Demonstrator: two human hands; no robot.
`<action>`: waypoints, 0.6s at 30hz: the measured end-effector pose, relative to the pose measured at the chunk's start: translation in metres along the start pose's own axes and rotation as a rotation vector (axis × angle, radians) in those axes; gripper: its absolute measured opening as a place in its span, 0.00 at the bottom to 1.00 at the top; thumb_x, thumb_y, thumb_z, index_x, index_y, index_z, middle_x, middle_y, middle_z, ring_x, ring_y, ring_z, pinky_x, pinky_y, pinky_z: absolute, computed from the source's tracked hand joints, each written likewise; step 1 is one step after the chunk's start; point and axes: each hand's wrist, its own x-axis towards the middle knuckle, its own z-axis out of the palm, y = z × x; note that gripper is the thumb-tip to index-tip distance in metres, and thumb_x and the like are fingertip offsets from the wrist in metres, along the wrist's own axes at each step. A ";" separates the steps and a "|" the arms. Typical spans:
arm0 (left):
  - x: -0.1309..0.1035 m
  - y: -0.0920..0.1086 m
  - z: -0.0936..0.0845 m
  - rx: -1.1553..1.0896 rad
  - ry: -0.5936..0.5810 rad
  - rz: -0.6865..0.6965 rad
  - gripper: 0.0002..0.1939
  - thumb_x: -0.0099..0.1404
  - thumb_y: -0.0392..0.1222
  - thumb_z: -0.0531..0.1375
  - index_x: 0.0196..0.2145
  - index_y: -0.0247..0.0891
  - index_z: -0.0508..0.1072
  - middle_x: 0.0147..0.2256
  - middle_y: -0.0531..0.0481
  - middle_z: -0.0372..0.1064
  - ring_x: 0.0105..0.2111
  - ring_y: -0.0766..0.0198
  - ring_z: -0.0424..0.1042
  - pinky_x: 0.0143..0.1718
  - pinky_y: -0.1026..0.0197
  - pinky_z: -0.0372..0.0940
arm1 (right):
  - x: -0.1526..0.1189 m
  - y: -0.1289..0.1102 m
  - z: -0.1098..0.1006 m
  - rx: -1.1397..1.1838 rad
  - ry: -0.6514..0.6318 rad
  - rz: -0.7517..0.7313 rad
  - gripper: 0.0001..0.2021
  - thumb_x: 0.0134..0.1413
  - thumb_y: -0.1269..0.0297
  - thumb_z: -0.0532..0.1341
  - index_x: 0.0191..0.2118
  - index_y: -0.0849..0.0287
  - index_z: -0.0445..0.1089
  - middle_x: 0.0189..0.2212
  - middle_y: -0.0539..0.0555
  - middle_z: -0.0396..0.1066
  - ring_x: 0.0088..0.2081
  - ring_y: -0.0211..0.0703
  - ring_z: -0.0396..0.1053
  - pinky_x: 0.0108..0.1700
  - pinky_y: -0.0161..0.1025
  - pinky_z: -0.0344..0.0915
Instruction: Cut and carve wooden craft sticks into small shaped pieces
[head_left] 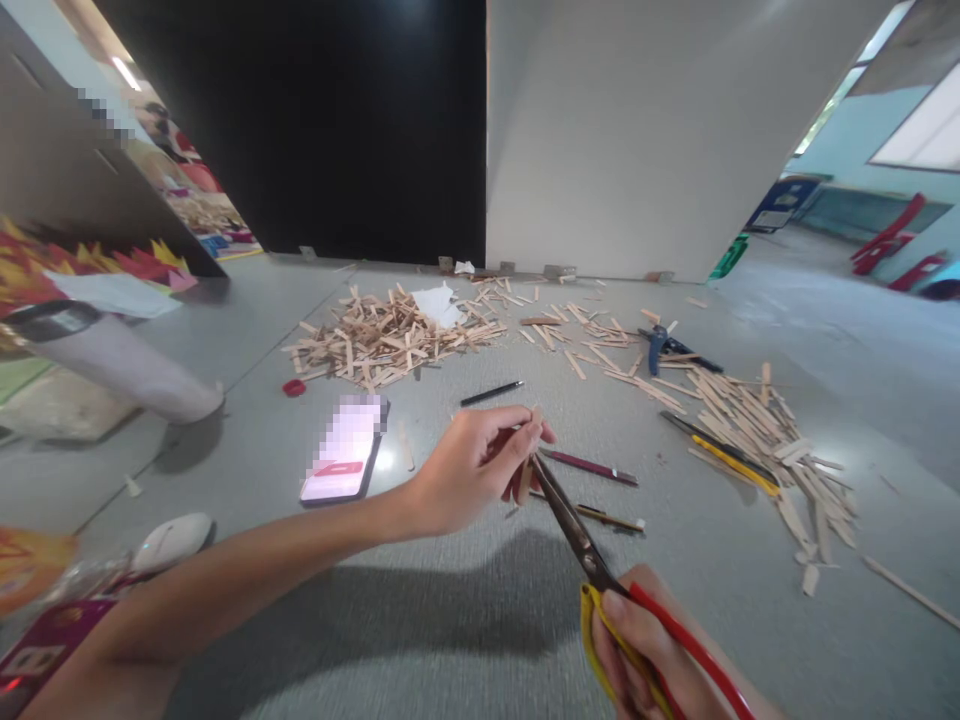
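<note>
My left hand (476,465) is closed, pinching a thin wooden stick (527,480) between thumb and fingers. In my right hand (656,650) is a pair of scissors (581,535) with one yellow and one red handle. The dark blades point up and left, and their tips meet the stick at my left fingertips. Whether the blades have closed on the wood cannot be made out. Under and beside my left hand lie a dark red pen (592,467) and another slim pen (607,518). A black pen (491,393) rests just beyond it.
A pile of short wooden pieces (367,340) lies at the back left; longer sticks (757,410) spread on the right beside a yellow-black cutter (735,462) and a dark blue clamp (660,345). A phone (341,455), tumbler (127,360) and mouse (172,540) are left. Panels (675,130) stand behind.
</note>
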 end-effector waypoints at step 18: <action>0.000 0.008 -0.005 0.063 -0.051 0.047 0.16 0.81 0.45 0.53 0.39 0.35 0.73 0.21 0.53 0.70 0.20 0.69 0.71 0.24 0.70 0.64 | 0.004 0.006 -0.004 -0.126 0.034 0.001 0.33 0.63 0.30 0.57 0.21 0.54 0.62 0.15 0.42 0.53 0.16 0.32 0.51 0.21 0.32 0.57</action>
